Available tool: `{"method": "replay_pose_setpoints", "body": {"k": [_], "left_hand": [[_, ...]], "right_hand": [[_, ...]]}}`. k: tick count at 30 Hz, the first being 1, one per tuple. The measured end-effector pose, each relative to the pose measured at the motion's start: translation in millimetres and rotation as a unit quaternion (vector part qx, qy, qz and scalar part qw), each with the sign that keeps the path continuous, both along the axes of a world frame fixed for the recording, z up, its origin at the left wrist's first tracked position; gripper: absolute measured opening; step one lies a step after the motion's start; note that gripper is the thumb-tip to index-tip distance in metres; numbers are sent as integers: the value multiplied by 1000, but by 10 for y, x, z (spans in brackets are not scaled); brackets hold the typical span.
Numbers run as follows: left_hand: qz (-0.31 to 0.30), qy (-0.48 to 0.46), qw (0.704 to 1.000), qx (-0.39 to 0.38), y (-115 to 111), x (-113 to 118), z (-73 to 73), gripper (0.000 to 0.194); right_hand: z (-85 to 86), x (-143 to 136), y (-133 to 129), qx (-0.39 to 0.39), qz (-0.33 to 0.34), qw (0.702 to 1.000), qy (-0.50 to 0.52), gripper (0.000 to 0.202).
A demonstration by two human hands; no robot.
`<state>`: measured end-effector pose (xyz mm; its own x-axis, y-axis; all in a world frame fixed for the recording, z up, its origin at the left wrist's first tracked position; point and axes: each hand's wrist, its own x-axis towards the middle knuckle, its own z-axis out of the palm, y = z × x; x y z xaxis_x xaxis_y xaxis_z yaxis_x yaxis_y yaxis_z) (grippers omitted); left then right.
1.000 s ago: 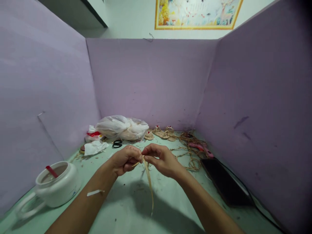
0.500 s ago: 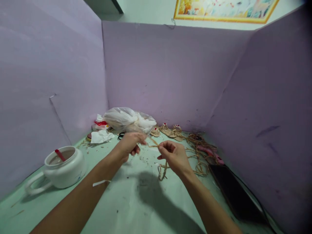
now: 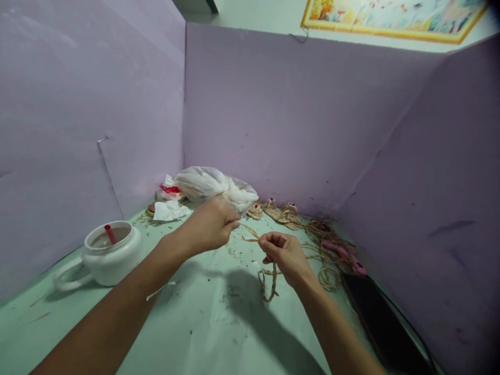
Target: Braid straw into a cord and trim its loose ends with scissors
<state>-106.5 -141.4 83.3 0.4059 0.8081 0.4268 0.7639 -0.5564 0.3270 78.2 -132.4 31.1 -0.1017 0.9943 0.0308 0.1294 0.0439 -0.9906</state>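
Your right hand [image 3: 284, 256] pinches a straw strip [image 3: 250, 229] between thumb and fingers, and your left hand [image 3: 213, 225] is closed on the strip's other end, so it spans the gap between your hands, above the table [image 3: 211, 338]. A short loose end pokes out leftward from your right fingertips. Below that hand hangs a looped cord [image 3: 262, 286]; you can't tell whether it joins the strip. Beyond your right wrist lies a tangle [image 3: 330, 278] of cord, a pink tool [image 3: 340, 251] among it, a black slab [image 3: 385, 325] nearer you. Toward the back wall sit woven pieces [image 3: 275, 212], beside a plastic bag [image 3: 199, 182]. A tissue [image 3: 171, 211] lies before the bag. At your left stands a white mug [image 3: 113, 258], a red stick [image 3: 110, 234] leaning in it.
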Motion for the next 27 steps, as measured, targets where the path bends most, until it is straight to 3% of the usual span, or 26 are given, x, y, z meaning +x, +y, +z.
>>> {"method": "replay_pose_setpoints", "body": {"k": [4,6,8,11,13,16,18,20,23,27], "left_hand": [[16,37,999,0,-69,70,-18,26],[-15,22,1000,14,-140,131,-6,23],[-72,2,997,3,-187,173,18,20],[-128,-84,984,-91,-159,192,42,16],[-122,-165,963,-176,-81,201,18,13],[-79,-245,937,-234,52,258,-98,16],[-38,-254,945,-204,105,326,-209,16],[-22,-190,971,-145,108,402,-312,19],[-4,-63,997,-40,20,488,-388,22],[-12,75,997,27,-159,504,-295,19]], "right_hand": [[-94,5,53,38,-30,998,-50,14],[-130,-3,36,73,-17,993,-90,13],[-121,-19,-27,104,60,987,-104,12],[-29,-49,-157,112,244,962,-49,15],[34,-65,-211,101,285,953,13,19],[43,-76,-180,96,190,972,95,19],[-4,-78,-105,100,77,984,128,18],[-61,-80,-29,106,-7,985,135,18],[-111,-82,25,125,-75,985,88,18],[-121,-37,-5,198,-118,969,-85,12]]}}
